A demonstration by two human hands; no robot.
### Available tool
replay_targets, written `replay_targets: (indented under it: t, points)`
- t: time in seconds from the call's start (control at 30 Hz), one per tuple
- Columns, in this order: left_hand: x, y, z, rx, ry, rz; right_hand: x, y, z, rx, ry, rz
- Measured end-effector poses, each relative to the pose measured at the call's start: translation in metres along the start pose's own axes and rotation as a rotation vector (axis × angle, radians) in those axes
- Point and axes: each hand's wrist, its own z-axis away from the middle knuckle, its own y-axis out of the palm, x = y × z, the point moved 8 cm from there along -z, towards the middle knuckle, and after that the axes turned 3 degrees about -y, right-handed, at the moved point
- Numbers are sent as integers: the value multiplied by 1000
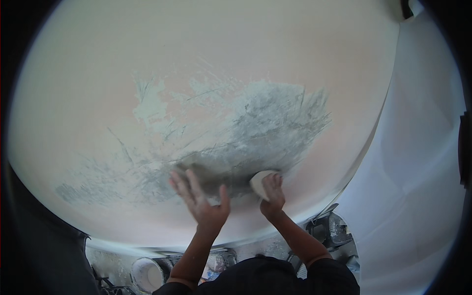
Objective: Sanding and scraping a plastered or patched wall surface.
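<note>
A large pale surface (228, 33) fills most of the head view, its coating pinkish with patches of grey and whitish green. My right hand (273, 190) grips a flat, cream-coloured, rounded pad or scraper (260, 182) against the lower right of the grey patch (280, 114). The exact kind of tool is hard to tell. To its left, my left hand (204, 204) is spread with fingers apart and holds nothing. It is over the lower edge of the grey area; whether it touches the surface is unclear. A thin crack-like line (210, 148) crosses the patch above both hands.
White sheeting (416, 147) hangs along the right side. Below the surface's curved lower edge, a whitish bucket (148, 274) stands on the stained floor (110, 260). A dark, splattered container or piece of equipment (333, 230) is at lower right. Dark material (44, 236) borders the left.
</note>
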Motion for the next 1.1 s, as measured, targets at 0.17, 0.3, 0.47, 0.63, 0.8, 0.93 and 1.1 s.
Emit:
replay_targets:
  t: [0.17, 0.3, 0.47, 0.63, 0.8, 0.93, 1.1]
  points:
    - [-24, 78, 56, 182, 436, -441, -29, -16, 2, 309, -98, 68]
    - [19, 75, 98, 408, 185, -256, -22, -46, -67, -138, 85, 157]
    - [83, 28, 108, 459, -203, -248, 50, 32, -39, 511, -404, -31]
    - [129, -32, 90, 308, -403, -299, 58, 26, -69, -44, -193, 208]
    - [138, -61, 64, 250, -454, -332, 88, 50, -39, 434, -622, 231]
    - [137, -69, 51, 184, -302, -267, 84, 32, -75, 139, -264, 248]
    - [135, -64, 50, 178, -337, -290, 78, 37, -61, 506, -471, 101]
